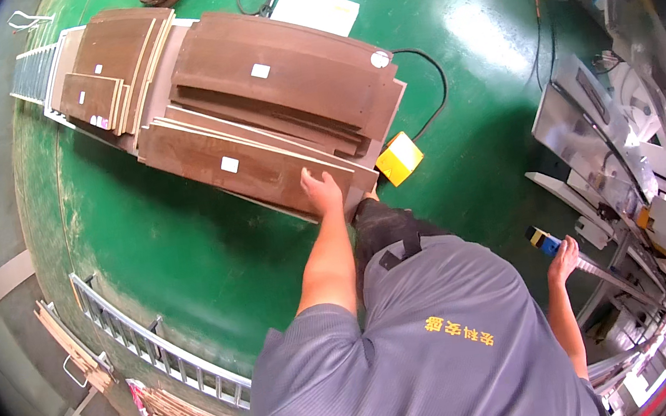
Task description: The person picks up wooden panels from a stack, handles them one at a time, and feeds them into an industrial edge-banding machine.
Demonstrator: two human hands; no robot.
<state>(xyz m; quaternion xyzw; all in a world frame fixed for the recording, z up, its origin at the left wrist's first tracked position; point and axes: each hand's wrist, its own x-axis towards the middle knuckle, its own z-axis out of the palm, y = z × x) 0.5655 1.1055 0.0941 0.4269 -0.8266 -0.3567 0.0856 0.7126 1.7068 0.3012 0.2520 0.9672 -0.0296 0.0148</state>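
My left hand (322, 191) rests at the near right end of a long brown panel (200, 160), its fingers slightly bent and apart, holding nothing. The panel lies on a stack of similar boards and bears a white label (230, 164). Behind it lie wider brown panels (289, 66), with another white label on top. Out to my right side, my right hand (563, 260) is closed around a blue handheld device (546, 242) with a black and yellow end; its exact kind is too small to make out.
More brown boards (115, 51) are stacked at the far left, beside a roller conveyor (35, 72). A yellow box-shaped object (400, 159) stands by the stack's right end, a black cable behind it. Cluttered equipment (594, 148) lines the right. Another roller section (153, 341) lies at lower left.
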